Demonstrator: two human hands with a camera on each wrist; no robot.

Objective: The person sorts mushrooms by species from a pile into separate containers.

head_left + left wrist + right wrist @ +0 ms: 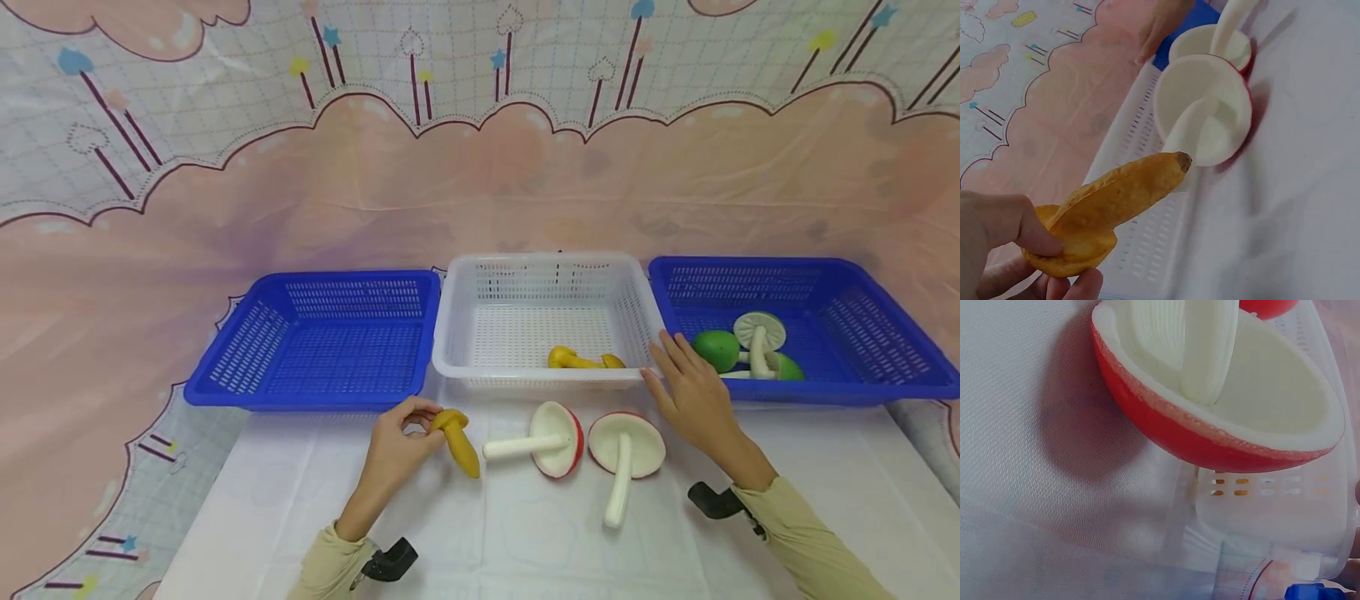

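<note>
My left hand [401, 442] pinches a yellow toy mushroom [459, 446] by its cap, just in front of the left blue basket. In the left wrist view the thumb presses on the cap of this mushroom [1116, 200], and its stem points away from the hand. My right hand [693, 404] lies with fingers extended at the front right corner of the white basket [517, 374]. One yellow mushroom [573, 358] lies inside that basket. Two red-capped mushrooms with white stems, one on the left [557, 442] and one on the right [627, 450], lie on the table between my hands.
The left blue basket [352, 333] shows only its bare mesh floor. The right blue basket [862, 333] contains several green-capped mushrooms [716, 350]. All three baskets stand in a row along the back of the white-covered table [540, 550], before a patterned cloth [480, 192].
</note>
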